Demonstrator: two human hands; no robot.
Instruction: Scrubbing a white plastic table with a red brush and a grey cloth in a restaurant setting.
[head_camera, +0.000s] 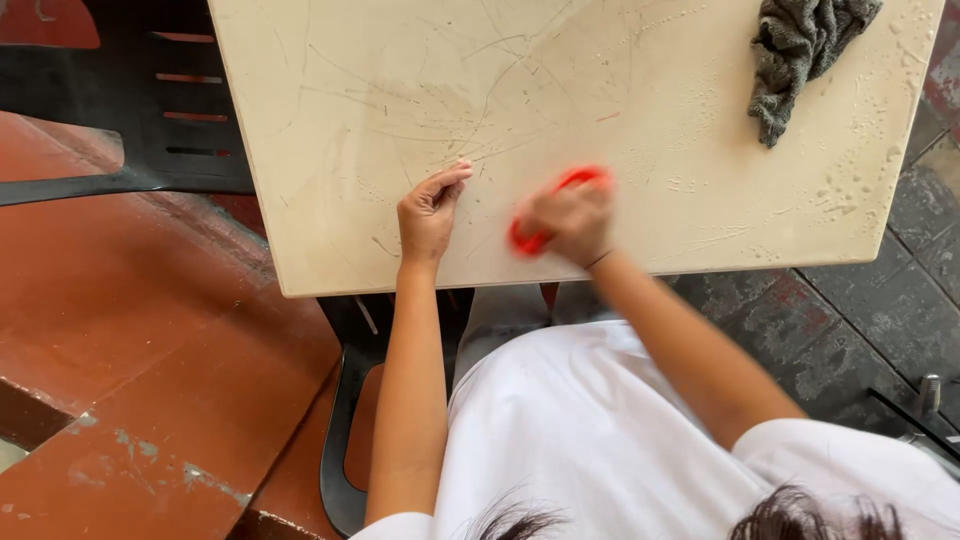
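My right hand (570, 222) is closed around a red-orange scrubbing tool (580, 179) and presses it on the cream plastic tabletop (400, 90) near the front edge; the hand and tool are blurred by motion. My left hand (430, 212) rests beside it on the tabletop, fingers loosely curled, thumb and fingertips touching the surface, holding nothing. The tabletop is scratched and wet, with water drops toward the right side.
A crumpled grey cloth (800, 50) lies at the table's far right corner. A black plastic chair (150, 110) stands at the far left, another black chair (345, 400) under me. Red painted floor (130, 330) lies left, dark tiles (880, 310) right.
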